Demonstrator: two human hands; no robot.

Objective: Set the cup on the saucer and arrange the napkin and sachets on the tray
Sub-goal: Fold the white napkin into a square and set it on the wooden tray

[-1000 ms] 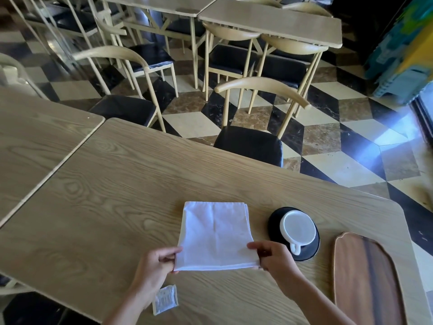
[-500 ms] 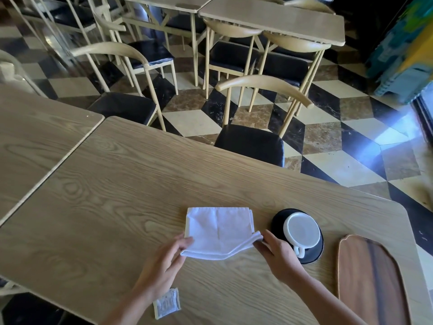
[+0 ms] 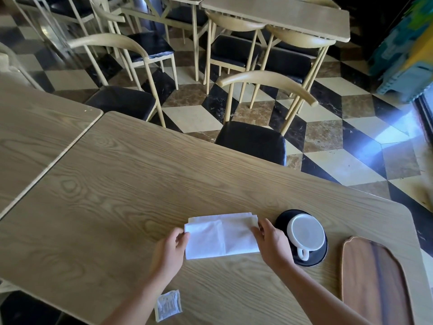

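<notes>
A white napkin point(image 3: 220, 235) lies folded in half on the wooden table point(image 3: 140, 184). My left hand point(image 3: 169, 250) pinches its left edge and my right hand point(image 3: 271, 242) pinches its right edge. Just right of the napkin a white cup point(image 3: 307, 235) stands on a black saucer point(image 3: 284, 218), its handle toward me. A dark wooden tray point(image 3: 372, 280) lies bare at the right end of the table. One white sachet point(image 3: 167, 306) rests near the front edge, below my left forearm.
A black-seated chair point(image 3: 253, 141) is pushed in at the far side of the table. A second table point(image 3: 35, 127) butts against the left. More chairs and tables stand behind on the chequered floor.
The napkin was spread open and held by its near corners; both hands have carried that near edge over to the far edge, folding it in half, and now rest at its sides.
</notes>
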